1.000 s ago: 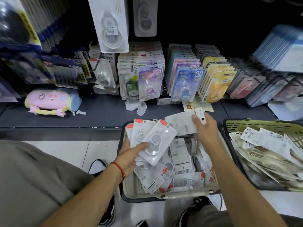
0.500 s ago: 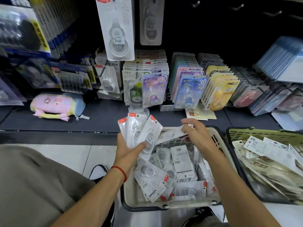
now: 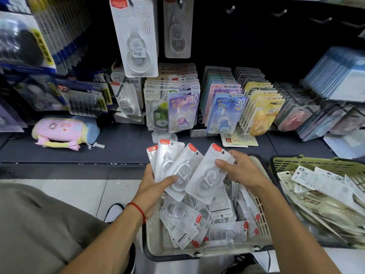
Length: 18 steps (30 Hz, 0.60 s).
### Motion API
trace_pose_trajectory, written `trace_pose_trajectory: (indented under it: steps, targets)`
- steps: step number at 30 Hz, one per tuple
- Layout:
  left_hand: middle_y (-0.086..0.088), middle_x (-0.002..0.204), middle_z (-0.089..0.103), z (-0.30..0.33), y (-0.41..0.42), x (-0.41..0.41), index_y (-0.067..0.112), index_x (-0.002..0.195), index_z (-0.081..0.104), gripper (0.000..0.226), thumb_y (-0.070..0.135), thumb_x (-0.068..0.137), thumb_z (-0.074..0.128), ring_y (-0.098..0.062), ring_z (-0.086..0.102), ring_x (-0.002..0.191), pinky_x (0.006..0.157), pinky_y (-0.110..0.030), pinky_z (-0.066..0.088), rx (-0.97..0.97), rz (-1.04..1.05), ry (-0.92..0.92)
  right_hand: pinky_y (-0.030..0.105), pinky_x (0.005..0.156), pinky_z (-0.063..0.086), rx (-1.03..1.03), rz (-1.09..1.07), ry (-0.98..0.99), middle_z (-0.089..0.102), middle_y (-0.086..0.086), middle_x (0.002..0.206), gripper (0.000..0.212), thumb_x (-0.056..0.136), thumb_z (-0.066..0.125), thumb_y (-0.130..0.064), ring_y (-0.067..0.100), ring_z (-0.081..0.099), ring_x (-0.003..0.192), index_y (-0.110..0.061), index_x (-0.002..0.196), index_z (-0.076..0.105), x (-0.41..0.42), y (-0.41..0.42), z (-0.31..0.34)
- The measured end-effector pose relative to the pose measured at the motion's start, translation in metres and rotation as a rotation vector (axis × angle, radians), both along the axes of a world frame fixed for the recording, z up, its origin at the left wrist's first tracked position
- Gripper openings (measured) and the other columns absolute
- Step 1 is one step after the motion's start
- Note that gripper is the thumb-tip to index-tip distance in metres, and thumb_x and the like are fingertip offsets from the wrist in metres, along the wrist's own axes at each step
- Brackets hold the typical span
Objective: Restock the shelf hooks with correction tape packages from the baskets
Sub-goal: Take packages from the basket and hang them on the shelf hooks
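Clear plastic packs: a fan of correction tape packages (image 3: 173,165) stands upright in the left hand (image 3: 156,186), thumb across the fronts and fingers behind, over the beige basket (image 3: 156,242).
Newest pack: the right hand (image 3: 240,170) pinches one more package (image 3: 207,175) by its upper right edge, thumb on the face, and lays it against the right of the fan.
Likely handling: light, thin, fairly stiff card with a raised clear bubble over the dispenser; the glossy faces probably slide over one another (a loose fan could spill).
Where to hold: I would take each by the flat card margin near the red tab (image 3: 217,148), leaving the hang hole (image 3: 223,152) beside it free for a hook.
Basket stock: more of the same packs lie jumbled in the beige basket, some face down with printed labels up.
Green basket (image 3: 308,165): at the right, slotted plastic walls, heaped with flatter white printed packets.
Target hooks: a matching package (image 3: 136,36) hangs high on the dark back panel; bare metal hooks (image 3: 230,9) stick out to its right.
Shelf (image 3: 122,143): dark, matte, with rows of coloured carded tapes (image 3: 225,113) and a soft pink pouch (image 3: 61,131) lying at the left.
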<state>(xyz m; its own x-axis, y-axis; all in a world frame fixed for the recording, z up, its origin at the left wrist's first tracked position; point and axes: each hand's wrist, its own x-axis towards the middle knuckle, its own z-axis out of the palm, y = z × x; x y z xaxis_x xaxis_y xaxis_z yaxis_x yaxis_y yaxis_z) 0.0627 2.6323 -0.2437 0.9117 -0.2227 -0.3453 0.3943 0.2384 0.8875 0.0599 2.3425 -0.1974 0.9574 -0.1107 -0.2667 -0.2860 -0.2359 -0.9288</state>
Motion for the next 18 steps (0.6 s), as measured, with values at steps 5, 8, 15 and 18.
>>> trace_pose_trajectory:
  steps: [5, 8, 15, 18]
  targets:
    - [-0.005, 0.131, 0.072, 0.01, -0.006, 0.001, 0.034, 0.138, 0.051, 0.078, 0.023, 0.072, 0.091, -0.03, 0.072, 0.116, 0.091, -0.052, 0.059, -0.059, -0.057, -0.027, 0.026, 0.049, 0.05, 0.068, -0.033, 0.01, 0.075, 0.002, 0.079, 0.035, 0.09, 0.082, -0.037, 0.012, 0.061, 0.052, -0.013, 0.111, 0.067, 0.001, 0.01, 0.005]
    - [-0.006, 0.13, 0.073, 0.02, -0.011, 0.002, 0.033, 0.137, 0.052, 0.076, 0.02, 0.073, 0.091, -0.03, 0.072, 0.114, 0.09, -0.049, 0.052, -0.116, -0.052, -0.028, 0.034, 0.081, 0.061, -0.042, -0.074, -0.049, 0.082, -0.004, 0.094, 0.033, 0.088, 0.082, -0.044, 0.014, 0.078, 0.087, -0.021, 0.111, 0.074, 0.006, 0.029, 0.011]
    - [-0.002, 0.139, 0.069, 0.077, -0.008, 0.021, 0.031, 0.146, 0.045, 0.087, 0.029, 0.072, 0.09, -0.027, 0.069, 0.125, 0.087, -0.042, 0.062, -0.115, -0.161, -0.174, 0.038, 0.08, 0.065, 0.17, -0.06, -0.237, 0.082, 0.004, 0.102, 0.036, 0.085, 0.086, -0.015, 0.026, 0.079, 0.095, -0.015, 0.118, 0.072, 0.033, 0.045, 0.064]
    - [-0.004, 0.14, 0.068, 0.11, -0.01, 0.038, 0.027, 0.15, 0.043, 0.091, 0.022, 0.073, 0.092, -0.026, 0.066, 0.129, 0.102, -0.049, 0.058, -0.093, -0.184, -0.264, 0.046, 0.084, 0.065, 0.137, -0.034, -0.326, 0.081, 0.002, 0.106, 0.044, 0.082, 0.089, -0.022, 0.025, 0.079, 0.096, -0.02, 0.121, 0.068, 0.052, 0.057, 0.096]
